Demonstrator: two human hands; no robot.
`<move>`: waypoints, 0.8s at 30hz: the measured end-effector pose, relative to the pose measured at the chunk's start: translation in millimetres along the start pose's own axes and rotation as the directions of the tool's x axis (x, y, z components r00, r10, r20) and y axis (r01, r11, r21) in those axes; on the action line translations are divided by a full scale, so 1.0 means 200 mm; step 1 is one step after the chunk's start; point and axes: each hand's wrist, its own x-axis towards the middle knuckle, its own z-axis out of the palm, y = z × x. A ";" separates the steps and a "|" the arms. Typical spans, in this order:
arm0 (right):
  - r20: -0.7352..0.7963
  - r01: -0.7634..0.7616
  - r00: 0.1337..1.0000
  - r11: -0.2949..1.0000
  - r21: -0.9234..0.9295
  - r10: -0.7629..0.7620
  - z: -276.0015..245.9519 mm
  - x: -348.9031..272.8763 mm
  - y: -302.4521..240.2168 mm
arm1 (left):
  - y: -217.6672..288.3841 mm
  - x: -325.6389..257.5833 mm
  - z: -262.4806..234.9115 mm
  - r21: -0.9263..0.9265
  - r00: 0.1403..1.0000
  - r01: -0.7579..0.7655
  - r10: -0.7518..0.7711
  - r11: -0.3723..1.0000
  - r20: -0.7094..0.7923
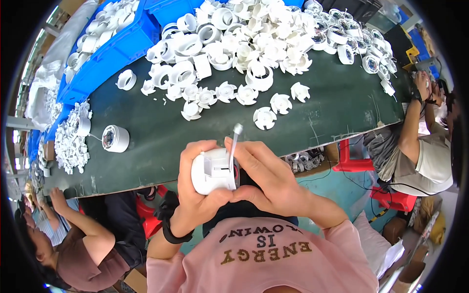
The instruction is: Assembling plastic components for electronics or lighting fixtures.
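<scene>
Close to the table's near edge, a rounded white plastic housing (211, 172) with a rectangular recess and a slot in its side is held between my hands. My left hand (198, 195) is closed round its left side, thumb along the bottom. On the opposite side my right hand (268, 178) is closed against it, thumb below and fingers above. A thin pale cable with a small white connector (238, 129) sticks up beside the right fingertips. A bit of red shows at the housing's right end; the rest of that end is hidden by my right hand.
On the dark green table (161, 117) lie a heap of white plastic rings and finned cups (264, 39), wired white units (347, 36), small white parts (71, 141) and one round unit (116, 138). Blue bins (107, 53) stand at the back left. People (88, 244) sit on both sides.
</scene>
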 end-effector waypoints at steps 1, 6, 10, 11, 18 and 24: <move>0.057 -0.051 0.997 0.998 0.040 0.049 -0.01 0.01 0.00 | 0.00 0.00 0.00 -0.056 0.999 0.046 -0.046 0.997 -0.007; 0.095 -0.041 0.995 0.997 0.066 0.034 0.06 0.02 0.00 | -0.08 -0.05 -0.03 -0.034 0.996 -0.058 0.055 0.998 -0.070; -0.018 0.046 0.999 0.997 -0.067 -0.047 0.14 -0.02 0.03 | -0.10 -0.06 0.00 -0.049 0.988 -0.117 0.111 0.992 -0.111; -0.038 0.040 0.998 0.997 -0.059 -0.043 0.15 -0.02 0.04 | -0.12 -0.05 -0.01 0.022 0.979 -0.183 0.184 0.983 -0.089; -0.090 -0.069 0.994 0.996 -0.058 0.063 0.17 -0.01 0.05 | -0.10 0.00 -0.06 0.133 0.987 -0.141 0.150 0.981 -0.061; -0.030 -0.154 0.987 0.985 0.077 0.157 0.09 0.06 -0.02 | 0.03 0.10 -0.12 -0.221 0.927 0.303 -0.341 0.927 -0.159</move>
